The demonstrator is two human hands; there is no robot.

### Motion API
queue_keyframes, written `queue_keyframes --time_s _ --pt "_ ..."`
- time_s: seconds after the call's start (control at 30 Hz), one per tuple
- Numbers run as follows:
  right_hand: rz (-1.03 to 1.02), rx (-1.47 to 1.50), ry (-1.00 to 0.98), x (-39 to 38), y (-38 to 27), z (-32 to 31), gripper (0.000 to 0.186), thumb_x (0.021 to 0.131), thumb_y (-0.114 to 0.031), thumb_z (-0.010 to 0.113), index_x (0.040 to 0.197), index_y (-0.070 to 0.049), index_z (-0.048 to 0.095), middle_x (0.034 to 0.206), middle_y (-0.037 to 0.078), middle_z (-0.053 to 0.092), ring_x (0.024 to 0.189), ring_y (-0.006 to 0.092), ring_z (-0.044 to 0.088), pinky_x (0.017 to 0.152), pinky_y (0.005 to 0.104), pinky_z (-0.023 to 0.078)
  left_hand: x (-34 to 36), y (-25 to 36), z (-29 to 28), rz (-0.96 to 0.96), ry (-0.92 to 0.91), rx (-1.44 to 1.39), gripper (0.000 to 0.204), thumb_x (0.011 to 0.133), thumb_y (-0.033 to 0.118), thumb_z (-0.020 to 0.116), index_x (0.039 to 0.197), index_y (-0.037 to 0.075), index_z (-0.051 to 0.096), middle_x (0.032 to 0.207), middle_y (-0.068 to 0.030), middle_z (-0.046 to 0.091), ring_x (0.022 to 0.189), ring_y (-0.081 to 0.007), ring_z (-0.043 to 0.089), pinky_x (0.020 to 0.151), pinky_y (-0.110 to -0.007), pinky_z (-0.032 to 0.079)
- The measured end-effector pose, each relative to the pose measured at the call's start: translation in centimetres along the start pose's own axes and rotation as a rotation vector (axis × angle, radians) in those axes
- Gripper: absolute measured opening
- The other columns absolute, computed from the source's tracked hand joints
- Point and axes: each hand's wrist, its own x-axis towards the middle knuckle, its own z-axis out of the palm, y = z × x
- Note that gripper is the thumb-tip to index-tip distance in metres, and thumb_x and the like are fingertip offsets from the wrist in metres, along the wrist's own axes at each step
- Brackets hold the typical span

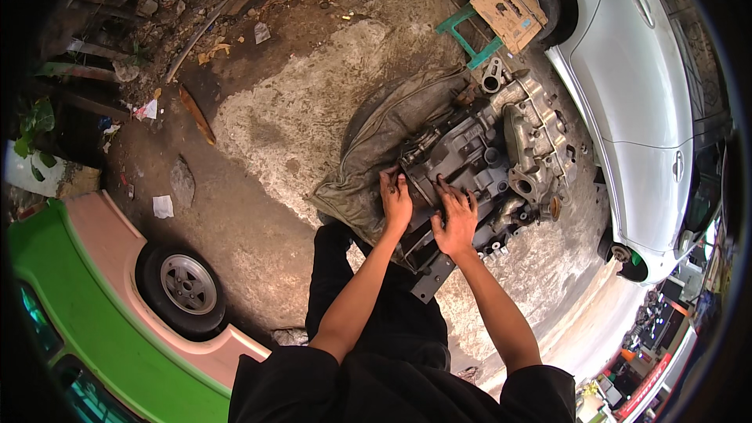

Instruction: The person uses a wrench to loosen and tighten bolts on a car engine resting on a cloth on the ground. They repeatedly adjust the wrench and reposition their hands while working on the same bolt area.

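The floor (274,129) (worn concrete and dirt) carries the engine (462,155), a crumpled cloth (362,178) along its left side, a brown wood strip (196,113) and a white scrap (163,206).

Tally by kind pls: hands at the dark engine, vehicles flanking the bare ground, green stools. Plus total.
Hands at the dark engine: 2 (left hand, right hand)
Vehicles: 2 (silver car, green-and-pink vehicle)
Green stool: 1
Total: 5

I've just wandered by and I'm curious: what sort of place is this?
Probably a rough car repair yard: what looks like an engine sits outside any vehicle, with a silver car to its right and a green-and-pink vehicle farther left.
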Motion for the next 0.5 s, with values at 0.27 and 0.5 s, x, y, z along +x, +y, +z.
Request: queue_keyframes --time_s 0.27,0.5 --pt "0.005 -0.007 -0.004 0.0 0.0 0.0 0.063 0.074 -0.016 0.055 0.137 -0.009 0.055 0.147 0.004 0.054 0.125 0.0261 0.053 0.117 0.0500 0.026 0.7 0.2 1.2 0.200 0.272 0.274 0.051 0.108 0.040 0.040 0.117 -0.009 0.054 0.124 -0.0287 0.049 0.114 -0.0454 0.049 0.101 -0.053 0.036" --pt "-0.001 -0.002 -0.001 0.0 0.0 0.0 0.062 0.074 -0.018 0.055 0.136 -0.009 0.055 0.147 0.005 0.054 0.124 0.0269 0.053 0.117 0.0499 0.026 2.6 -0.9 0.0 -0.034 0.202 -0.130 0.043 0.108 0.033 0.046 0.089 -0.004 0.056 0.075 -0.0060 0.045 0.071 -0.0195 0.039 0.072 -0.039 0.038"
